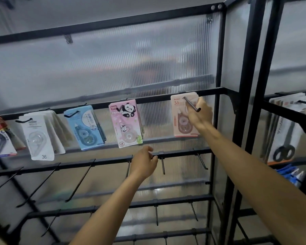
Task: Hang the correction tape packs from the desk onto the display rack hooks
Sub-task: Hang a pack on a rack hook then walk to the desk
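Right hand (pixel 200 114): I hold the peach packs (pixel 183 119) on their hook (pixel 192 104).
Left hand (pixel 145 160): curled, empty, near the crossbar (pixel 180 152).
Care: I should slide the packs fully back, level.

Black metal frame (pixel 244 85) backed by ribbed translucent plastic panels (pixel 113 64), blurry shapes behind. Grey wall (pixel 95 9) above. Dim, cool light. Second shelving bay (pixel 272 103) at right holding packaged scissors (pixel 283 149).
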Demonstrator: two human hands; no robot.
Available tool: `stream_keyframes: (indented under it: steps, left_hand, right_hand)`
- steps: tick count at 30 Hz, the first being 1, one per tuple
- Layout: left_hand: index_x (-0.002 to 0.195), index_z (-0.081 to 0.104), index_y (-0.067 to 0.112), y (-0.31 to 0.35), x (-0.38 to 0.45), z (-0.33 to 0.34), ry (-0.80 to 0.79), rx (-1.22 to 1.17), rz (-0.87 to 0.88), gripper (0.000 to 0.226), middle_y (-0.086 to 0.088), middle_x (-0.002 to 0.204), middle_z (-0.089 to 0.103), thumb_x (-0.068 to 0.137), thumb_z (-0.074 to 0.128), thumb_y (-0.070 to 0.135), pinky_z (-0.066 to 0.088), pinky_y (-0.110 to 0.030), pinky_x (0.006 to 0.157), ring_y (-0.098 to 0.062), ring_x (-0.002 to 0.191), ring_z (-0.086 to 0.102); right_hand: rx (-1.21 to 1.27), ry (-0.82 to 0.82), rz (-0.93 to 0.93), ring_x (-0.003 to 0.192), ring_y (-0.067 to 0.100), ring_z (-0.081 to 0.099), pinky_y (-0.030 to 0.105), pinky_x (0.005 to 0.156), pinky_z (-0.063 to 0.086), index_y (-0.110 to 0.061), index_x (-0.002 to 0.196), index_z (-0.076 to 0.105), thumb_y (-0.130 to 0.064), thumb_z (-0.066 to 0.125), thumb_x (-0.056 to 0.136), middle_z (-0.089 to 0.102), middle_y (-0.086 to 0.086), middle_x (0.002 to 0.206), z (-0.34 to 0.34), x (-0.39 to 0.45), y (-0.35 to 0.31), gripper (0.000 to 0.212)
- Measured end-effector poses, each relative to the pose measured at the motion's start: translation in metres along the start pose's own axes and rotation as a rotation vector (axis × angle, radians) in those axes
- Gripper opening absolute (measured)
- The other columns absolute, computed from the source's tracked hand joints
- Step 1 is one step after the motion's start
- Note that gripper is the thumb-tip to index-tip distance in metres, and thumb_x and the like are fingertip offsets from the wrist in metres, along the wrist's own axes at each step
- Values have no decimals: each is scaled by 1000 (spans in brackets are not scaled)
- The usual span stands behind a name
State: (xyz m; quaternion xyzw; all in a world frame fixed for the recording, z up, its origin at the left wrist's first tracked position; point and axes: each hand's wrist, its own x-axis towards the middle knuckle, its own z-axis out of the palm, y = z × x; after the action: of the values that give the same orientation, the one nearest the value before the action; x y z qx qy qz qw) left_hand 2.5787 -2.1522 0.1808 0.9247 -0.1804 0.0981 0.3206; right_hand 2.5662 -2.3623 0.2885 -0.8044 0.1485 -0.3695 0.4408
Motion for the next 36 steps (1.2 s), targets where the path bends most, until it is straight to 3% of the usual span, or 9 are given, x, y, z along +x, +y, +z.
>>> stream_keyframes:
  steps: [5, 9, 13, 17, 22, 31, 33, 36]
  left_hand:
    - [126, 52, 16, 5, -4, -4, -2, 10, 25, 35, 0, 106, 66, 93, 58, 29, 43, -22, 76, -10, 91, 58]
    - [126, 51, 17, 4, -16, -6, -2, 20, 62, 36, 0, 113, 64, 93, 58, 30, 44, -23, 78, -13, 98, 59]
    - [125, 51, 18, -4, -33, -11, 15, 60, 68, 34, 2, 113, 61, 93, 58, 29, 46, -25, 82, -10, 97, 56]
    - [126, 51, 18, -28, -60, -34, 17, 77, 26, 34, -1, 117, 59, 94, 56, 29, 50, -33, 86, -15, 101, 58]
    - [122, 55, 19, -95, -124, -91, 122, 210, -36, 29, 0, 117, 61, 93, 54, 24, 46, -27, 83, -15, 102, 59]
    - [105, 62, 16, -239, -306, -223, 203, 395, -348, 22, -4, 102, 65, 97, 44, 25, 47, -37, 80, -24, 98, 59]
    - [102, 64, 15, -264, -353, -253, 249, 373, -433, 23, -6, 99, 67, 96, 44, 25, 45, -32, 73, -24, 93, 61]
    - [116, 62, 15, -298, -422, -295, 284, 427, -563, 29, -7, 111, 67, 99, 43, 27, 43, -31, 75, -26, 102, 61]
  right_hand:
    - [-81, 217, 5, 94, 25, 55, 40, 78, 53, -3, 106, 48, -32, 70, 84, 57, 14, 107, 6, -6, 6, 42]
    - [-84, 297, -100, 89, 18, 48, 33, 77, 50, -3, 104, 50, -33, 62, 89, 56, 12, 103, 20, -48, 14, 35]
    - [-36, 82, -218, 91, 14, 50, 18, 75, 38, -7, 102, 55, -19, 59, 92, 52, 0, 97, 46, -113, 18, 17]
    - [-101, -149, -317, 100, 18, 54, 31, 90, 45, -8, 108, 61, -14, 58, 91, 60, 5, 104, 84, -173, 7, 19]
    - [-129, -383, -369, 112, 18, 53, 32, 100, 41, -13, 122, 59, -17, 56, 92, 61, 3, 118, 139, -259, -29, 30]
    - [-50, -778, -611, 120, 21, 47, 29, 103, 32, -14, 126, 55, -22, 51, 94, 57, 2, 126, 242, -455, -143, 33]
    - [-5, -841, -652, 117, 23, 50, 32, 100, 35, -14, 124, 57, -23, 52, 93, 59, 3, 123, 259, -504, -172, 32]
    - [72, -907, -669, 111, 27, 54, 35, 93, 40, -13, 119, 62, -13, 57, 90, 63, 7, 117, 276, -574, -213, 30]
